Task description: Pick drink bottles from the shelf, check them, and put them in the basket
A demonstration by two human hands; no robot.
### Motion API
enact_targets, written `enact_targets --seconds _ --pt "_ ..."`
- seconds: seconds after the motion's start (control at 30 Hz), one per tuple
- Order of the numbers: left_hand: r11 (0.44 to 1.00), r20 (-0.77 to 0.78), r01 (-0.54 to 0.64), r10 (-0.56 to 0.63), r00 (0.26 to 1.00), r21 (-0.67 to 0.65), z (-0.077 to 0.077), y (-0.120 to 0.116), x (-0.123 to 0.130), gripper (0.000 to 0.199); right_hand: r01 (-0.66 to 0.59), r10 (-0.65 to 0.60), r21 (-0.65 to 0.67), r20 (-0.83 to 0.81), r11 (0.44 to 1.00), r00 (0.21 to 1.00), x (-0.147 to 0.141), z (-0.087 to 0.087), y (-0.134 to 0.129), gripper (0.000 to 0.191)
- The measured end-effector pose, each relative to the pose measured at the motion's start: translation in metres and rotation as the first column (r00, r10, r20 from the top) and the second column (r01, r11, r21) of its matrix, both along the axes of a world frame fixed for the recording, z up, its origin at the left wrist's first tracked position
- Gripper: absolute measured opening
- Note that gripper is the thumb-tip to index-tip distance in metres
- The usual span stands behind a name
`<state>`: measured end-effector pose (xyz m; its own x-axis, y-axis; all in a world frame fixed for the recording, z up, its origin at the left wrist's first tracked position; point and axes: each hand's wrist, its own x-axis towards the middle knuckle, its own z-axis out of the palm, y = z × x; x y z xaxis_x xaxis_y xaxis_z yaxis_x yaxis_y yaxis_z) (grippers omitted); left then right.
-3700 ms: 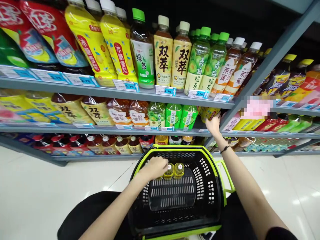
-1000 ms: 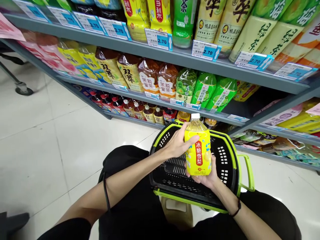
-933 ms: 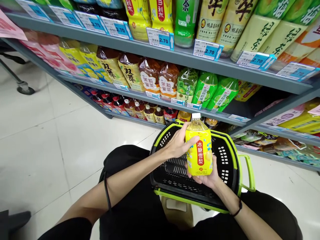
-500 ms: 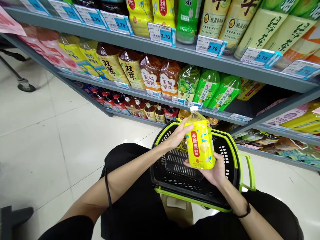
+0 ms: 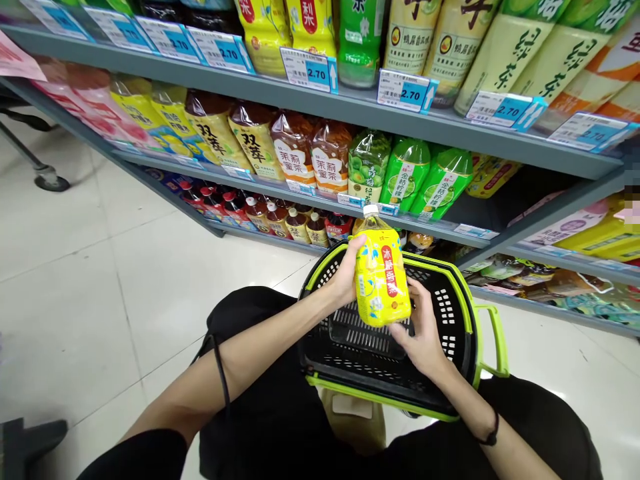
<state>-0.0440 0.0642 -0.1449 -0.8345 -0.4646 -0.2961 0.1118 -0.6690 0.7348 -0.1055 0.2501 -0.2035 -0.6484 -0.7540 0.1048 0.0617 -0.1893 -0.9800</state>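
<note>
Since the earlier frame, the yellow bottle (image 5: pixel 375 287) has turned and shifted left, its red strip (image 5: pixel 390 271) now right of its middle. Near the frame's centre, the left hand (image 5: pixel 346 275) grips its upper left side, the bottle hangs tilted above the black basket (image 5: pixel 345 367), and the right hand (image 5: pixel 424 333) curls around its lower right. Turning it neatly calls for a light left hold, the right supporting the base.
</note>
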Motion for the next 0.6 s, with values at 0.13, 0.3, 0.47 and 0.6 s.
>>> enact_targets --seconds 0.13,0.3,0.47,0.6 --pt "1.0 -0.069 0.031 -0.031 0.997 -0.005 -0.001 0.0 0.0 0.082 -0.164 0.181 -0.082 0.582 0.983 0.793 0.003 0.012 -0.009 0.062" --pt "0.994 -0.047 0.083 -0.086 0.995 -0.068 0.003 0.003 -0.002 0.088 -0.338 0.38 -0.219 0.748 0.915 0.545 0.007 0.022 -0.01 0.063" --pt "0.978 0.001 0.065 -0.066 0.998 -0.198 0.01 0.0 -0.001 0.072 -0.145 0.173 -0.094 0.565 0.985 0.807 -0.002 0.018 -0.006 0.053" --pt "0.957 -0.024 0.04 -0.049 0.999 -0.287 0.018 0.004 -0.001 0.062 0.067 -0.073 0.035 0.22 0.997 0.973 -0.003 0.009 -0.005 0.05"
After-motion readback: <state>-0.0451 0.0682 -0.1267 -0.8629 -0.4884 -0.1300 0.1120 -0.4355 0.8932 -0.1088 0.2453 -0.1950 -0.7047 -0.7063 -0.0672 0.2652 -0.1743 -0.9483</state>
